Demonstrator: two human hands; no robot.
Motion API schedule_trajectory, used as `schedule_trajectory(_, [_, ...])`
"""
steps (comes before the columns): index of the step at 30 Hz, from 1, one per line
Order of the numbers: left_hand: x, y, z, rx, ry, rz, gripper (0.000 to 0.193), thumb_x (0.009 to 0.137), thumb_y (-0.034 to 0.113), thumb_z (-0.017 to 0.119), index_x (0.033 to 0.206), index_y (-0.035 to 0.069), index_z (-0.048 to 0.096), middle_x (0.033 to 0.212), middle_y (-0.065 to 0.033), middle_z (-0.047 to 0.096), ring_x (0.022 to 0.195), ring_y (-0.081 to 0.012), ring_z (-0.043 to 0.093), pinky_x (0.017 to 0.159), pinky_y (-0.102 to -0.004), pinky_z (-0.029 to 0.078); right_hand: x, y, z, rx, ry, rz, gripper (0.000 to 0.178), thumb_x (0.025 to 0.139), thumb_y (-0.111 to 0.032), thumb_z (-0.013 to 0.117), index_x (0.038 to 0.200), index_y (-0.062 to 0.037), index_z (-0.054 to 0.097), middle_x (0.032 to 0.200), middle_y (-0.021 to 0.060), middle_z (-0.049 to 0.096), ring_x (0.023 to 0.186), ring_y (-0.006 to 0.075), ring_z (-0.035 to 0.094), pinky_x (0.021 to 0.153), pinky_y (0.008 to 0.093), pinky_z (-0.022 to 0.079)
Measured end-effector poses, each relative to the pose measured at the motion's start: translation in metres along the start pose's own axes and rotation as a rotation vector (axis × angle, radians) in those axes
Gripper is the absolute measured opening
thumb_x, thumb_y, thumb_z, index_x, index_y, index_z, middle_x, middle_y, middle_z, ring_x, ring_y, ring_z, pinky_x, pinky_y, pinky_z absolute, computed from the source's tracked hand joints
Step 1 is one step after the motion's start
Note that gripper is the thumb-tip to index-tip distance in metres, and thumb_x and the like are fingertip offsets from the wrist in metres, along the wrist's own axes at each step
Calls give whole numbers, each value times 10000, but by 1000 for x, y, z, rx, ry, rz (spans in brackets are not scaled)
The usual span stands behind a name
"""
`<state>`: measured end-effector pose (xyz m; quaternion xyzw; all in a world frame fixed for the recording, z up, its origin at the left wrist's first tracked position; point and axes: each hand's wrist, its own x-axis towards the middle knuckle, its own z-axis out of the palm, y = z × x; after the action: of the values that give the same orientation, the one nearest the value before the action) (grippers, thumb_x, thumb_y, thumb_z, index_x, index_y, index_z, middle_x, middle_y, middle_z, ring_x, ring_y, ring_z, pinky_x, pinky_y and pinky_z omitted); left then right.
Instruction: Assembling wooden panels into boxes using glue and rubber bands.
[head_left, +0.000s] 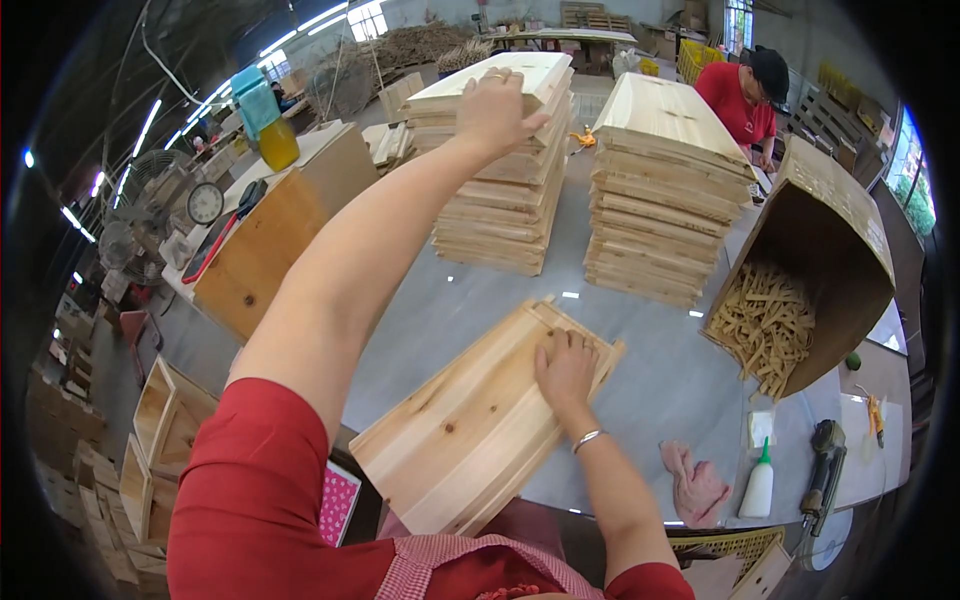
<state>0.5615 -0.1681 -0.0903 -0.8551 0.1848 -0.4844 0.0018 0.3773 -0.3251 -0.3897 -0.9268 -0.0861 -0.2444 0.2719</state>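
Observation:
My left hand (494, 112) reaches far forward onto the top board of a tall stack of pale wooden panels (500, 205). Its fingers lie over the near end of that board with the thumb apart, and nothing is lifted. Close to me, a knotty wooden panel (465, 415) lies slanted on the table, its near end overhanging the front edge; at least one more piece shows beneath it. My right hand (566, 372), a bangle at its wrist, rests on the panel's far right part with the fingers slightly bent. The fingertips of both hands press on wood.
A second panel stack (665, 200) stands to the right, before a tipped cardboard box (830, 250) of small wood strips. Nearer lie a pink cloth (693, 485), a glue bottle (760, 485) and a power tool (825, 470). A co-worker (738, 100) in red works behind.

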Motion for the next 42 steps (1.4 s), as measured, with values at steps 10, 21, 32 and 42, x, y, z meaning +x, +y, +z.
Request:
schedule_trajectory(10, [52,-16,1,221,-453,2,400,846,433,600,848,59,741,840,-152,714,810,-332,703,708,-441,556,-1,2,-1,61,8,3,406,820,-268,679,1127,-9,621,1094,164,607,1091,338,530,987,460,375])
schedule_trajectory(21, [-81,-15,-113,-288,7,-161,372,856,362,710,1001,22,669,860,-98,693,806,-232,679,708,-362,532,0,4,-1,51,22,-15,411,818,-276,676,1124,-7,626,1106,169,604,1104,341,523,995,454,369])
schedule_trajectory(32, [-60,-46,-75,-1948,319,-1553,631,826,166,769,1340,46,422,1315,-128,524,1255,-314,481,1081,-526,374,-10,-1,5,1,58,-35,355,821,-263,662,1091,-32,640,1101,175,608,1105,365,536,979,469,389])
schedule_trajectory(42, [-252,11,-229,-1911,260,-1358,562,907,112,627,1400,-5,384,1399,-165,492,1294,-290,480,1128,-445,359,-5,9,4,36,51,-8,321,821,-284,644,1045,-56,668,1047,177,630,1043,351,564,908,473,427])
